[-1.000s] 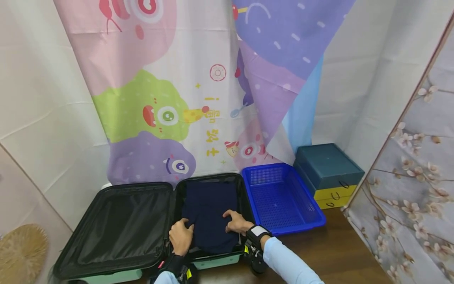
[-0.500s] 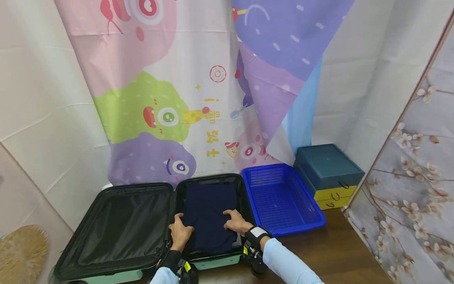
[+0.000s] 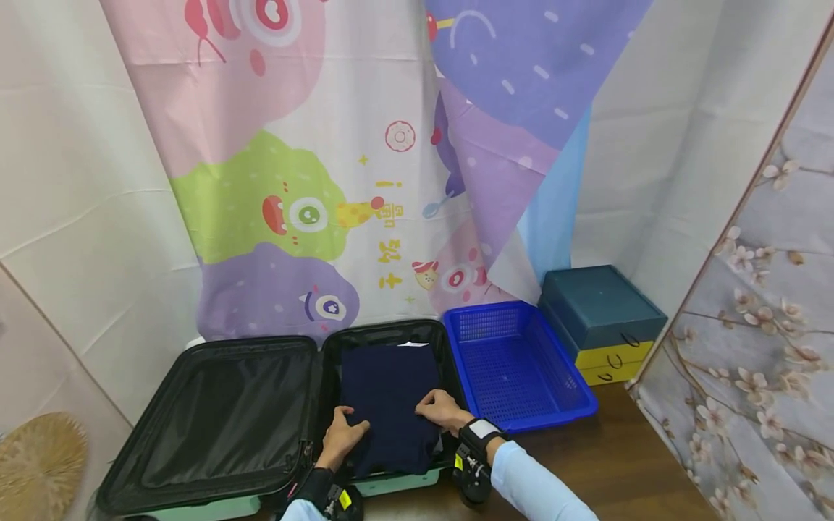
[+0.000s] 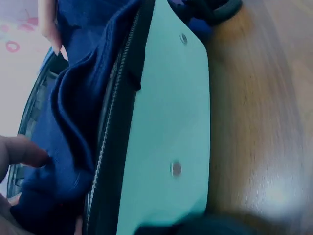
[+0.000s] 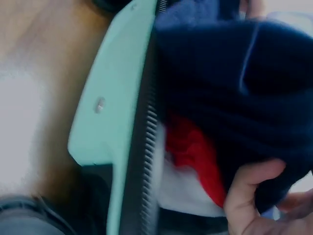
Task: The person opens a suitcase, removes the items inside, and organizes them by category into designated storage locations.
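The left hand (image 3: 344,436) and right hand (image 3: 445,410) are gripping opposite sides of a folded navy garment (image 3: 389,394), holding it within the open suitcase (image 3: 228,420), perhaps slightly raised above red cloth (image 5: 193,152).

The garment (image 3: 391,405) is navy; the suitcase (image 4: 168,112) mint, black inside; the basket (image 3: 521,373) blue.

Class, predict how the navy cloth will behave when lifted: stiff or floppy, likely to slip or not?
Probably floppy: the navy cloth bends into loose curves near the edge of the suitcase. It may unfold if lifted by one edge, as it lies in layers. Slipping seems unlikely, since its surface looks matt.
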A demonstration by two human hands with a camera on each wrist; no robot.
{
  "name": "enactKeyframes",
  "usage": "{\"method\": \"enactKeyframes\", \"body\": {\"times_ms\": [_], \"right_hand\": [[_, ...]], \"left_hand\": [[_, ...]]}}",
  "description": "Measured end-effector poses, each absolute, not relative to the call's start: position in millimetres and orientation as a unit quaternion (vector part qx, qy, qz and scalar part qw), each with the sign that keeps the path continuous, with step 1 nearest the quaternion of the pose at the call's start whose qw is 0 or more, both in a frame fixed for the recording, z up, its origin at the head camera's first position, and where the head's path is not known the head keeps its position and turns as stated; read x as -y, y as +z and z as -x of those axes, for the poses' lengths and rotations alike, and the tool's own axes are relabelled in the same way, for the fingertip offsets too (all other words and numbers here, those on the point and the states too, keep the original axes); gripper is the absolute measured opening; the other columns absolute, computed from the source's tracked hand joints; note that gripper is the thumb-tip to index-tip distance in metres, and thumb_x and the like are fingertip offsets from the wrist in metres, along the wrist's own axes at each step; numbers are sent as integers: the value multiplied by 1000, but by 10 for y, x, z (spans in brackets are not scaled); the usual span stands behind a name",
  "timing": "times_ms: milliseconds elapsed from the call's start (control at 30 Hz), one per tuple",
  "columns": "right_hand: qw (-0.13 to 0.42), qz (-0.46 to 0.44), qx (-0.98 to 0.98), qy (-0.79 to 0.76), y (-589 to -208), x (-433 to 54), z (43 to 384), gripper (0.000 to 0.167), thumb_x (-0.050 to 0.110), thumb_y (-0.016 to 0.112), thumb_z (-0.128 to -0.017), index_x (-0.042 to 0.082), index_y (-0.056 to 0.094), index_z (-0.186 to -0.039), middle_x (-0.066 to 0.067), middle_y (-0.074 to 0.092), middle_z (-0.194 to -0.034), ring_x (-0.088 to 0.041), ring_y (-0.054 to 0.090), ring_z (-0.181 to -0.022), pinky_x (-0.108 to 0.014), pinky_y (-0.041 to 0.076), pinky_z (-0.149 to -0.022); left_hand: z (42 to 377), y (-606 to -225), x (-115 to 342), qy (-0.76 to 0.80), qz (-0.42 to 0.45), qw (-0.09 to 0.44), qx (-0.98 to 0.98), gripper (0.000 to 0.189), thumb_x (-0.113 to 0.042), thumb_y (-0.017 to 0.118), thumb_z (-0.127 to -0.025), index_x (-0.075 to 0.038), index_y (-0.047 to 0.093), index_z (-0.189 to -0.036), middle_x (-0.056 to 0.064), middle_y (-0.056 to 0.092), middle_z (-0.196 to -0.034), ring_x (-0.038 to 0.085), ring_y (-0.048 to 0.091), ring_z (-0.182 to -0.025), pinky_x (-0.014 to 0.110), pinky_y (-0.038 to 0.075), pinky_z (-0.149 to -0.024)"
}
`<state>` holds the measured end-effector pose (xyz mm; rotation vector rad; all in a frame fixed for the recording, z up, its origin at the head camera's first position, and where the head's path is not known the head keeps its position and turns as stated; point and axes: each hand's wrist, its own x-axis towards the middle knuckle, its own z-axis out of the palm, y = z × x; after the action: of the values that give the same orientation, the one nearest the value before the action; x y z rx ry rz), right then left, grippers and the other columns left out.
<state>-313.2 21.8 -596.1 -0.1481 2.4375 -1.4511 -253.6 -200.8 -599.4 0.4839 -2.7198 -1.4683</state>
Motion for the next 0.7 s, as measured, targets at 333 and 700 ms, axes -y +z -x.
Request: {"method": "enactKeyframes", "body": {"times_ms": [333, 700], "right_hand": [[240, 92, -810, -528, -5941, -324, 3169, 57, -9, 66, -72, -2, 56, -128, -29, 51, -122, -35, 61, -89, -50, 56, -62], [249, 148, -816, -500, -5977, -399, 3179, 79, -12, 61, -75, -15, 29, -146, -35, 19, -152, -48, 28, -135, -52, 50, -88]], "left_hand": [[2586, -5980, 1989, -567, -157, -20, 809, 65, 4, 58, -80, 7, 25, -136, 47, 36, -131, 57, 46, -116, 60, 43, -90], [2605, -5895, 1943, -555, -83, -62, 826, 66, 9, 46, -72, 15, 44, -138, 41, 44, -135, 49, 48, -118, 55, 40, -98]]}}
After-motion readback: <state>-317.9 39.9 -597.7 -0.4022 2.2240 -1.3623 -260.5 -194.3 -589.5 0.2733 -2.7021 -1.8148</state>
